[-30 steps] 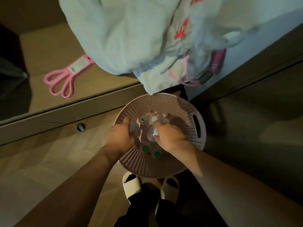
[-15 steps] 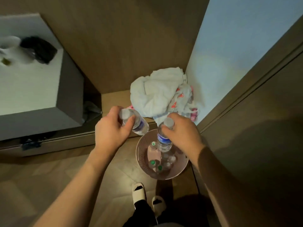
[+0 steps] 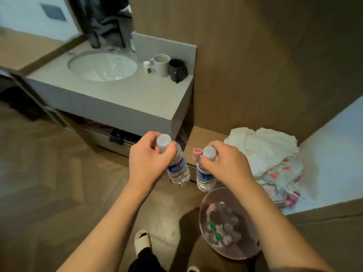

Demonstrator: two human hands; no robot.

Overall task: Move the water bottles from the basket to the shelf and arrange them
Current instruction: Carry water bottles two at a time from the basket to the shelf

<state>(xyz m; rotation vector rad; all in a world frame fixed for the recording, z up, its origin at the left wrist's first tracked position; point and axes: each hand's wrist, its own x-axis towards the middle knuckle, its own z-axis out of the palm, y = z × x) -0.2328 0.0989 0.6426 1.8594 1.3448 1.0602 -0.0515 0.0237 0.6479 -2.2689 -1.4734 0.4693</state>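
My left hand (image 3: 145, 163) grips the neck of a clear water bottle (image 3: 177, 169) with a white cap and blue label. My right hand (image 3: 225, 165) grips the neck of a second, similar bottle (image 3: 205, 179). Both bottles hang upright in the air, side by side, above the floor. Below my right forearm the pink perforated basket (image 3: 204, 209) sits on the floor with several more bottles (image 3: 220, 230) inside, two with green caps.
A grey sink counter (image 3: 137, 103) with a white mug (image 3: 162, 64) and a black cup (image 3: 176, 70) stands at upper left. A low wooden ledge (image 3: 204, 134) holds a pile of white cloth (image 3: 269, 154). My slippered foot (image 3: 142, 239) is on the wooden floor.
Both hands lifted a bottle each out of the basket and raised them. The view rose and swung left, so the sink counter now shows.
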